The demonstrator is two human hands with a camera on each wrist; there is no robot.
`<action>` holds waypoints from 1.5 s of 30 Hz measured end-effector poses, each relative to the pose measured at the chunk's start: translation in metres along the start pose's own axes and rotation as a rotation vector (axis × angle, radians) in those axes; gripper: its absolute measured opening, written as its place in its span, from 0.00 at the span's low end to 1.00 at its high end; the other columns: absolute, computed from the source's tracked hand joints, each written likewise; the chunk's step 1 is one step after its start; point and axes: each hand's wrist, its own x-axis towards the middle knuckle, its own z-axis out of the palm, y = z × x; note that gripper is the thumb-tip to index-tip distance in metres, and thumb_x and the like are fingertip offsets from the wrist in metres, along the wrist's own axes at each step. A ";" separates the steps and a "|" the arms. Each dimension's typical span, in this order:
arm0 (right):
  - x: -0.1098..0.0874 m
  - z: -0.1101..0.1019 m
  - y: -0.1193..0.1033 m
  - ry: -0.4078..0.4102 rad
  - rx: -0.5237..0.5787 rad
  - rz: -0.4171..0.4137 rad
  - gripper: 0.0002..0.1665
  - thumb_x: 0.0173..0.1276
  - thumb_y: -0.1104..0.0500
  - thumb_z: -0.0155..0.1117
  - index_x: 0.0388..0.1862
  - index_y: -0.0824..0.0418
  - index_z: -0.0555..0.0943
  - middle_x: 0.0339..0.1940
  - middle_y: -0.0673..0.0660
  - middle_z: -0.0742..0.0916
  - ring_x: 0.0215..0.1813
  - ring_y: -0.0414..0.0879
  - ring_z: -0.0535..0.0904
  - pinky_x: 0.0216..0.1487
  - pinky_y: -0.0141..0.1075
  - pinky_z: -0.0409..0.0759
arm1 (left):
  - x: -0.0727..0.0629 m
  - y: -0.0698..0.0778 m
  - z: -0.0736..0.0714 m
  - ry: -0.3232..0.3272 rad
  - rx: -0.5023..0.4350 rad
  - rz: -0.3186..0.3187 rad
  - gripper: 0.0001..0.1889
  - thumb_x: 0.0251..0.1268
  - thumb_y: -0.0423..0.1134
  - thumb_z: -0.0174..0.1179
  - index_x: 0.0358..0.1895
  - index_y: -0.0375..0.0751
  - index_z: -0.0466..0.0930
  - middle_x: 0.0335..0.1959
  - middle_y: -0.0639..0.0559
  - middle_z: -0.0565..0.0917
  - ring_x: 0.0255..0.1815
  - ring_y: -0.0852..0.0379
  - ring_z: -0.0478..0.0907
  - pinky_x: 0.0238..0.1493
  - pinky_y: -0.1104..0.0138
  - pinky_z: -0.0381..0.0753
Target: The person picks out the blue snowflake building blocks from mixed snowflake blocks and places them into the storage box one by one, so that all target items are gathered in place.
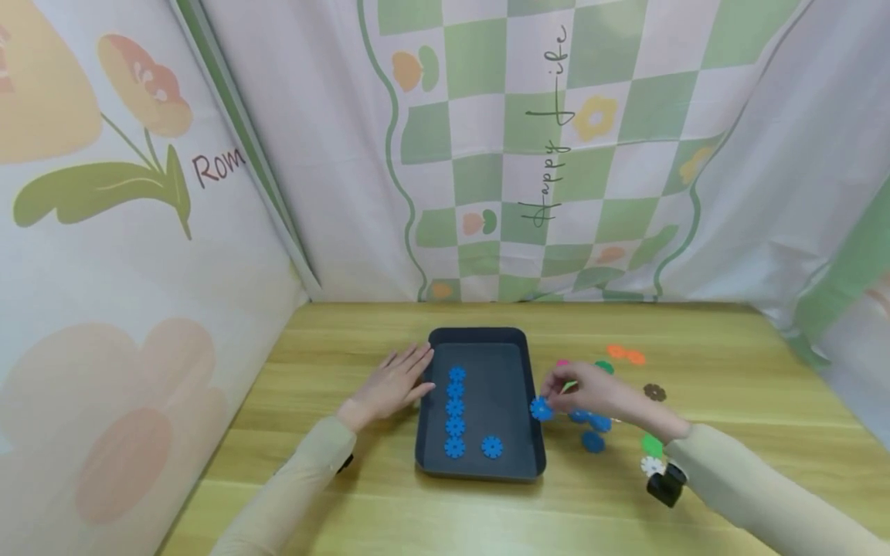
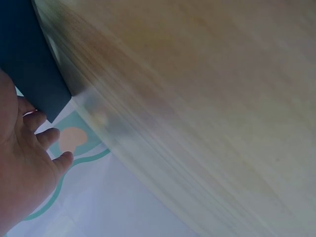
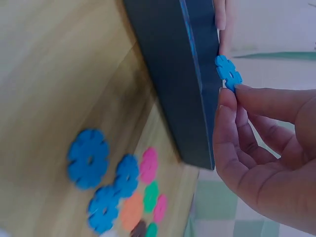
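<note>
Between thumb and fingertips my right hand pinches a blue notched disc, held over the right rim of a dark grey tray. The right wrist view shows this blue notched disc gripped by its edge. My left hand rests with fingers extended against the tray's left side. Inside the tray, several blue discs form a straight column along the left. A single blue disc lies near the front right of the tray floor. In the left wrist view, my left hand touches the tray's wall.
Right of the tray, loose blue discs lie on the wooden table. Around them are orange discs, a brown disc, a green disc and a white disc. A patterned curtain hangs behind the table.
</note>
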 end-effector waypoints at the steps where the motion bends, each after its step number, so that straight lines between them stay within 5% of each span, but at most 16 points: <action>1: 0.004 0.002 -0.003 -0.003 0.006 0.002 0.05 0.68 0.63 0.64 0.41 0.62 0.82 0.38 0.56 0.85 0.38 0.44 0.80 0.38 0.37 0.83 | 0.000 0.000 0.000 0.000 -0.002 0.000 0.36 0.79 0.62 0.36 0.81 0.46 0.47 0.83 0.50 0.49 0.83 0.46 0.50 0.80 0.47 0.55; 8: 0.030 0.013 -0.016 -0.058 0.035 -0.004 0.06 0.67 0.65 0.64 0.41 0.64 0.81 0.36 0.57 0.86 0.38 0.46 0.82 0.41 0.44 0.85 | -0.001 -0.003 0.001 0.002 -0.006 0.001 0.37 0.79 0.62 0.36 0.81 0.46 0.47 0.83 0.50 0.49 0.83 0.46 0.50 0.80 0.47 0.55; 17: 0.056 0.032 -0.020 -0.080 -0.138 -0.088 0.02 0.64 0.66 0.65 0.35 0.61 0.83 0.30 0.53 0.88 0.31 0.37 0.81 0.32 0.28 0.81 | -0.004 0.000 -0.001 -0.016 -0.020 -0.009 0.37 0.79 0.62 0.37 0.81 0.46 0.47 0.83 0.50 0.49 0.83 0.47 0.49 0.80 0.47 0.54; 26: 0.066 0.045 -0.025 -0.120 -0.186 -0.145 0.00 0.63 0.68 0.65 0.33 0.65 0.82 0.27 0.54 0.87 0.27 0.35 0.79 0.30 0.26 0.79 | -0.004 0.001 -0.002 -0.010 -0.015 -0.002 0.36 0.79 0.62 0.37 0.81 0.45 0.48 0.83 0.50 0.49 0.83 0.46 0.50 0.80 0.47 0.54; 45: 0.072 0.058 -0.023 -0.135 -0.216 -0.060 0.02 0.63 0.70 0.66 0.31 0.66 0.81 0.24 0.53 0.86 0.25 0.35 0.77 0.28 0.25 0.76 | 0.001 0.000 -0.001 -0.009 -0.021 -0.005 0.36 0.79 0.61 0.38 0.81 0.45 0.47 0.83 0.50 0.49 0.83 0.45 0.50 0.79 0.46 0.55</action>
